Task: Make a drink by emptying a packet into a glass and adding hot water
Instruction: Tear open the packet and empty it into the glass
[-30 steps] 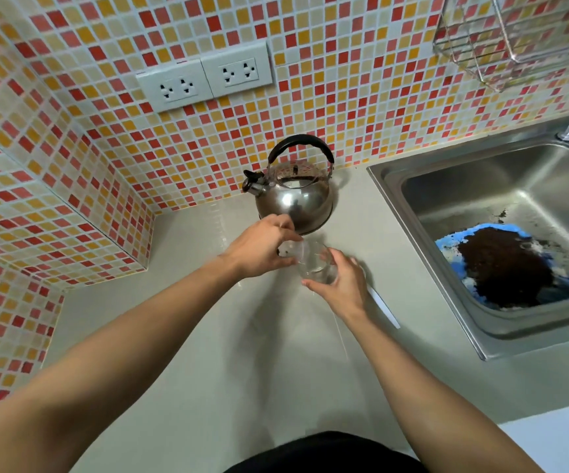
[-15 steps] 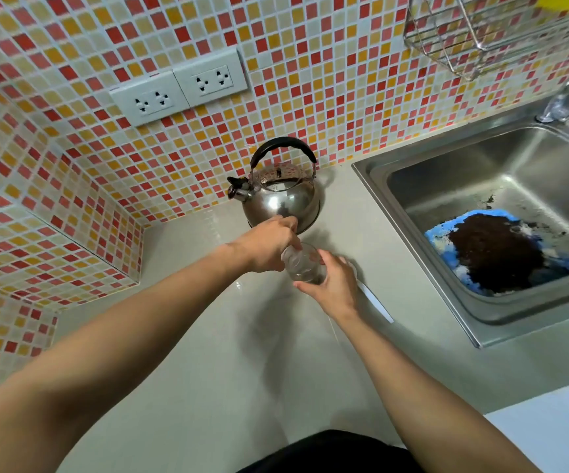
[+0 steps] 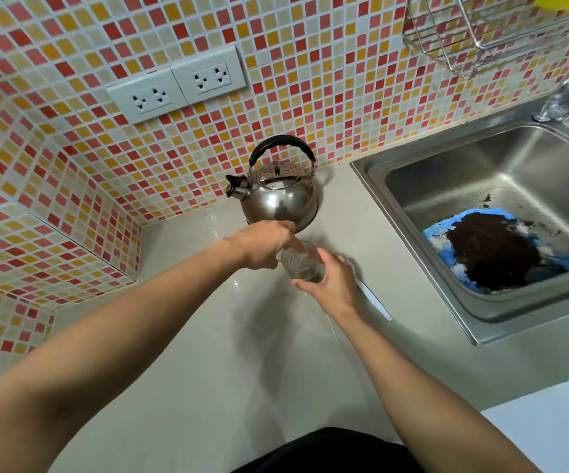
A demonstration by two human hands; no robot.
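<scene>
Gripping the glass (image 3: 299, 264) with my right hand (image 3: 329, 285) wrapped around its near side, I kept it upright on the pale counter (image 3: 208, 353), just in front of the steel kettle (image 3: 278, 196). My left hand (image 3: 266, 245) hovered over the rim, fingertips pinched together above the opening; whether they held anything I could not tell. A white strip (image 3: 373, 298) lay beside my right wrist, toward the sink (image 3: 446, 302).
</scene>
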